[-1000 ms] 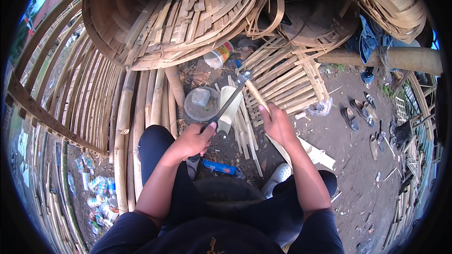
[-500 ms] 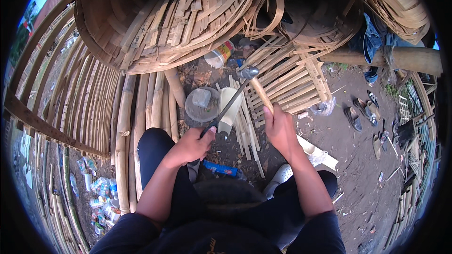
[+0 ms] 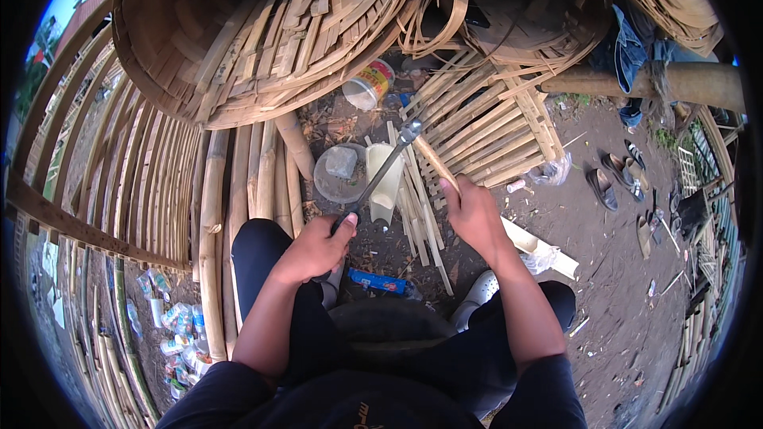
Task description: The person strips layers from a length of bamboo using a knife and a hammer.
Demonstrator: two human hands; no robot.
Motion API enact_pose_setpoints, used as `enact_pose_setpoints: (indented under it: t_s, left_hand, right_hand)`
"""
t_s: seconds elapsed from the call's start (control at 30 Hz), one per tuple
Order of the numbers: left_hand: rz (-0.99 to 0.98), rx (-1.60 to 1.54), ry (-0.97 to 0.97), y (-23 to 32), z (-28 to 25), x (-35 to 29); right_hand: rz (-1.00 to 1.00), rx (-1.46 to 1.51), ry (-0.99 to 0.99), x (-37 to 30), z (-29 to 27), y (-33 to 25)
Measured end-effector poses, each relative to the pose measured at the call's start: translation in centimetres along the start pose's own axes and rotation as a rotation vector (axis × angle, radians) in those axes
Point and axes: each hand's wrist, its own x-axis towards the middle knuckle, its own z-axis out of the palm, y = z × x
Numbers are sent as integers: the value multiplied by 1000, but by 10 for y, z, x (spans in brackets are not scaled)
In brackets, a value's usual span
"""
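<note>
Two tools meet near the centre of the frame. The left hand [image 3: 316,251], left of centre, wraps its fingers around the dark grip of a long metal tool [image 3: 382,178], the thumb lying along the top. The right hand [image 3: 478,218], right of centre, curls its fingers around the wooden handle of a hammer [image 3: 435,159], thumb along the shaft. The metal tool slants up to the hammer's head; whether they touch or merely overlap cannot be told.

The hammer is probably heavy at its head and stiff throughout; the bare wood should grip well, best towards its lower end. The metal tool looks rigid and slim, likely lighter, and is safest held by its dark grip, away from the metal.

Beneath, a split bamboo piece [image 3: 385,193] lies beside thin bamboo strips [image 3: 421,222], with a slatted bamboo panel [image 3: 485,123] at upper right of centre and a woven basket [image 3: 262,56] at upper left.
</note>
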Motion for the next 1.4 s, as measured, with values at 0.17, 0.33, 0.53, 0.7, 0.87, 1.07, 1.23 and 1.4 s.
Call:
enact_pose_setpoints:
  t_s: [0.17, 0.33, 0.53, 0.7, 0.87, 1.07, 1.23, 1.4]
  left_hand:
    - [35, 24, 4, -2, 0, 0]
    - [19, 97, 33, -7, 1, -2]
    - [138, 286, -3, -11, 12, 10]
    - [15, 196, 56, -8, 13, 2]
    - [12, 93, 38, -7, 6, 4]
    - [2, 114, 32, -11, 8, 2]
    - [6, 124, 45, -13, 7, 0]
    - [10, 248, -71, -16, 20, 12]
  right_hand:
    - [-48, -41, 78, 3, -11, -4]
    - [-134, 370, 429, -5, -31, -31]
    - [-21, -23, 51, -10, 14, 11]
    - [20, 84, 75, -13, -10, -5]
    - [-17, 38, 36, -14, -10, -1]
    - [-20, -12, -2, -9, -6, 6]
    - [-182, 350, 413, -13, -17, -9]
    - [-51, -67, 29, -25, 42, 40]
